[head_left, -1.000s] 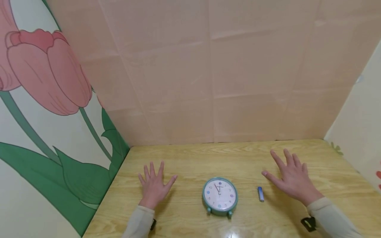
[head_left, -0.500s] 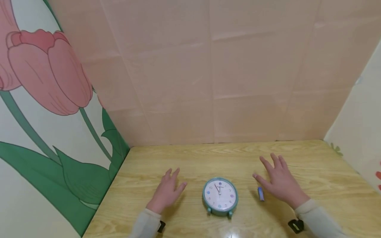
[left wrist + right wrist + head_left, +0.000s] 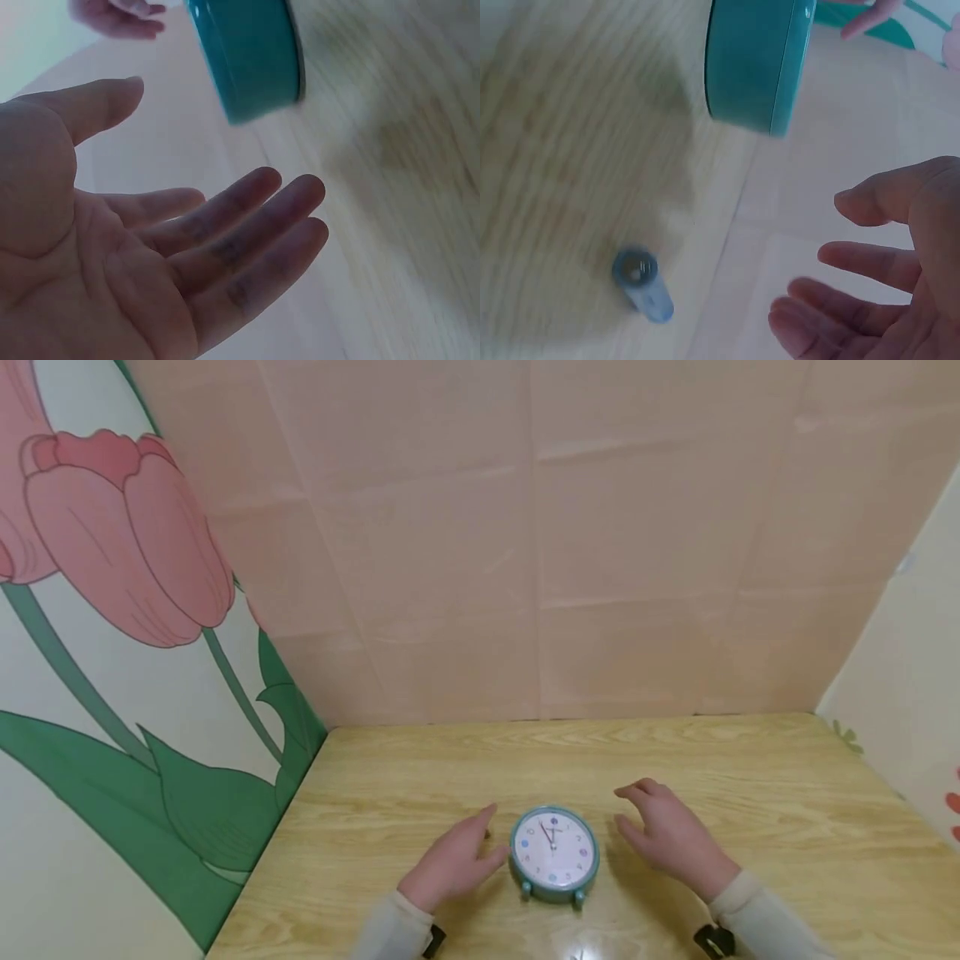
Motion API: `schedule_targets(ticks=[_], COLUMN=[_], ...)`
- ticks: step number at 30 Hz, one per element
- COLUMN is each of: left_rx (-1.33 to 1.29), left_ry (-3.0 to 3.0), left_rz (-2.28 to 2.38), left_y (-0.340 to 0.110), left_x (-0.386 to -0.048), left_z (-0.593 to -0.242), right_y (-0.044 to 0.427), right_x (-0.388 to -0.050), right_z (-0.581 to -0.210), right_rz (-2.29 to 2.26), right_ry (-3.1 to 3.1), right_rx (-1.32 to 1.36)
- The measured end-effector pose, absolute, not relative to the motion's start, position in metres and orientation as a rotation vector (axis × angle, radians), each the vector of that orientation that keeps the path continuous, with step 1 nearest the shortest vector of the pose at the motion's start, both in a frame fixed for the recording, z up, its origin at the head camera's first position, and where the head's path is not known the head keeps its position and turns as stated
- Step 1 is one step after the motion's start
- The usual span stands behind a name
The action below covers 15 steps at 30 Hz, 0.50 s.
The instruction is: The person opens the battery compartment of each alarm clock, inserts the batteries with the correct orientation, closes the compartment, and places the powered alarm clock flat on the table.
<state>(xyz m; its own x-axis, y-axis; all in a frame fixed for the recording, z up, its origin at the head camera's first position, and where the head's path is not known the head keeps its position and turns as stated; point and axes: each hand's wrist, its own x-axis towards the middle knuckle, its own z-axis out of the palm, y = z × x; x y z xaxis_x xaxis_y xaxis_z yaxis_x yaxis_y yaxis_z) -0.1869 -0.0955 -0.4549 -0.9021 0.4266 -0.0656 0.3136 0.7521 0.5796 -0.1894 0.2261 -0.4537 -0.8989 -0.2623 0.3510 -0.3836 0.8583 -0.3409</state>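
Note:
A round teal alarm clock [image 3: 554, 849] with a white dial lies face up on the wooden table, its two small feet toward the person. My left hand [image 3: 455, 862] hovers just left of it, fingers relaxed and holding nothing; the left wrist view shows the palm turned to the teal side of the clock [image 3: 251, 56]. On the other side, my right hand [image 3: 672, 837] is held a short gap away, fingers loosely bent with nothing in them. A blue battery [image 3: 643, 283] lies on the table near the right hand in the right wrist view; in the head view that hand hides it.
The wood-grain table [image 3: 420, 760] ends at a back wall covered with pinkish sheeting [image 3: 450, 568]. A wall with a painted tulip [image 3: 135, 543] borders the left side, and a pale wall [image 3: 915, 635] stands at the right.
Both hands have moved inward toward the clock from either side, their spread fingers now relaxed and bent. The battery has become hidden behind the right hand in the head view. The clock has stayed put.

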Motion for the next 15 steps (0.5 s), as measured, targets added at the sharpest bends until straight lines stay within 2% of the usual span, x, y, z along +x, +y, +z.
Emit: schedule_targets(ticks=[15], left_rx=[0.568], left_ry=[2.760], left_rz=[0.782], left_y=[-0.069], left_x=[-0.185], left_z=[-0.465], right_y=[0.201], right_x=[-0.188], right_z=[-0.470], right_rz=[0.687], right_ry=[-2.950], right_rx=[0.445])
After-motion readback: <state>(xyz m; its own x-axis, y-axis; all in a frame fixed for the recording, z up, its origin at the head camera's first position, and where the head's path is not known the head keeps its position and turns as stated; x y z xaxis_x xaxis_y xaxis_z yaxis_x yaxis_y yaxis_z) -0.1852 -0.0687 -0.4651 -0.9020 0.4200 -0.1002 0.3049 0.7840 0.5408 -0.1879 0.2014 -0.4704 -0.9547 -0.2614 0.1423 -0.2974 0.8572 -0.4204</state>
